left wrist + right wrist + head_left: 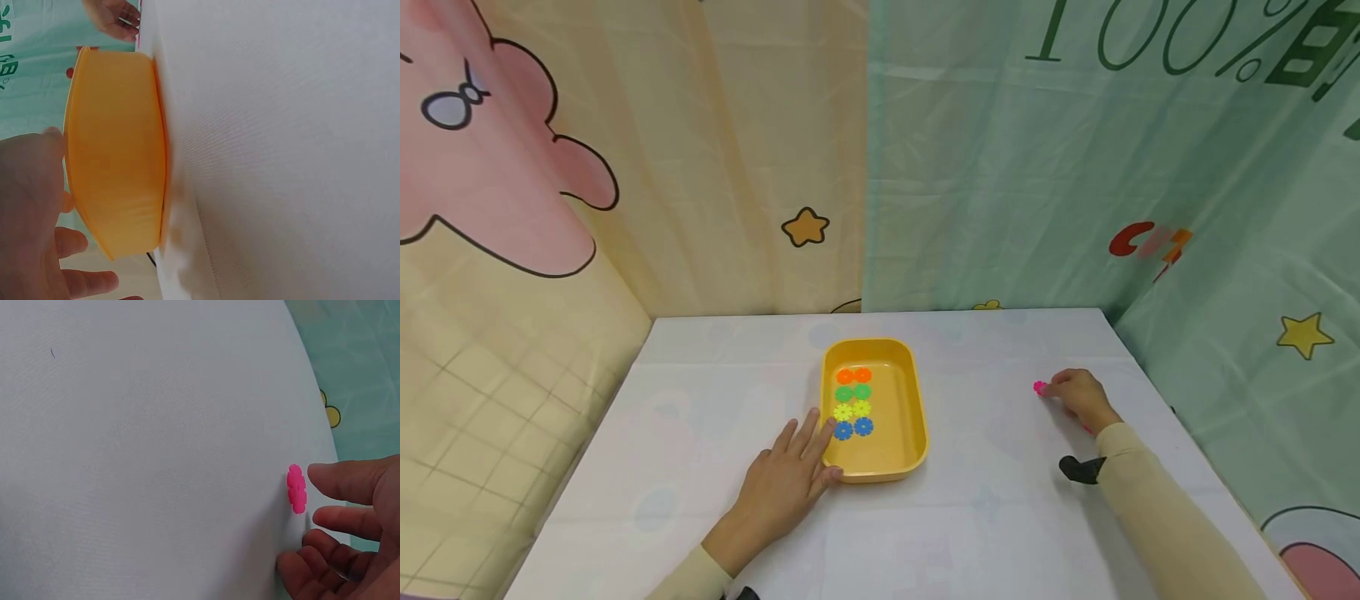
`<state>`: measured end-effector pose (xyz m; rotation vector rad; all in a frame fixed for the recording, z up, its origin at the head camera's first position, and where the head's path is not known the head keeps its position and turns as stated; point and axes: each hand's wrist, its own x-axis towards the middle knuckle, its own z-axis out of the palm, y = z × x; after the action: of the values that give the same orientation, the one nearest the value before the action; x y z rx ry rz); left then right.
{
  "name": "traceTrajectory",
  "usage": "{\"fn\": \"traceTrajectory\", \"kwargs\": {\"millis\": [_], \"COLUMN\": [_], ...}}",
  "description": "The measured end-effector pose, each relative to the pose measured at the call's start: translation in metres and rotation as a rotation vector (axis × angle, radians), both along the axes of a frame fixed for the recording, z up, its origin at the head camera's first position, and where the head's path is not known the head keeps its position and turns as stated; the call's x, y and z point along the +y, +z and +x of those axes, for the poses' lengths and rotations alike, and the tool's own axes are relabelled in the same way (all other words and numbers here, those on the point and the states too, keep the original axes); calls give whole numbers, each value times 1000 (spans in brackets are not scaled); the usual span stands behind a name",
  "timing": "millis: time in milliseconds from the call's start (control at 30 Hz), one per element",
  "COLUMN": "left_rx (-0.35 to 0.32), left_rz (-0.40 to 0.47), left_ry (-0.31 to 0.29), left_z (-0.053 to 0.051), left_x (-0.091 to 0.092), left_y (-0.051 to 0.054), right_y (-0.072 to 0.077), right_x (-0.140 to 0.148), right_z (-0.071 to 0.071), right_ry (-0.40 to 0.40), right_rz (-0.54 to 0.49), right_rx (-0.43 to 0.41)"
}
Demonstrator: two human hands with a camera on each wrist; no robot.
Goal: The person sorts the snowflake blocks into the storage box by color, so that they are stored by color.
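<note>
A yellow tray stands on the table, holding flower-shaped discs paired by colour: orange discs, green discs, yellow discs and blue discs. My left hand rests with spread fingers against its left rim; in the left wrist view the thumb touches the tray's rim. Over at the right, my right hand has its fingertips close by a pink flower disc. The right wrist view shows this disc just beyond the thumb and forefinger, which are apart. A second pink piece is partly hidden under that hand.
A white cloth covers the table. Behind it hang a beige curtain and a green curtain, with more fabric at both sides. A black strap end sticks out from the right sleeve.
</note>
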<state>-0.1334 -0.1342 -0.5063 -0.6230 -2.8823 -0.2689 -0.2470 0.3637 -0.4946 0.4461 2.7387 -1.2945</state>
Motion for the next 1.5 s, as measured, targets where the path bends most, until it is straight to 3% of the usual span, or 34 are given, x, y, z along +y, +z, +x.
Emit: {"fn": "traceTrajectory", "kwargs": {"millis": [233, 633, 900, 1200, 1500], "left_rx": [45, 92, 83, 71, 58], "left_rz": [-42, -38, -50, -53, -52], "left_ry": [17, 7, 16, 35, 46], "left_z": [0, 0, 0, 0, 0], "left_x": [-4, -7, -11, -14, -16], "left_y": [-1, -3, -4, -3, -1], "right_y": [-1, -6, -8, -7, -6], "right_x": [-4, -5, -6, -12, -15], "right_z": [-1, -2, -2, -2, -2], "right_ry": [20, 20, 37, 35, 50], "right_rz": [55, 130, 188, 205, 217], "right_rx": [-63, -33, 13, -24, -7]}}
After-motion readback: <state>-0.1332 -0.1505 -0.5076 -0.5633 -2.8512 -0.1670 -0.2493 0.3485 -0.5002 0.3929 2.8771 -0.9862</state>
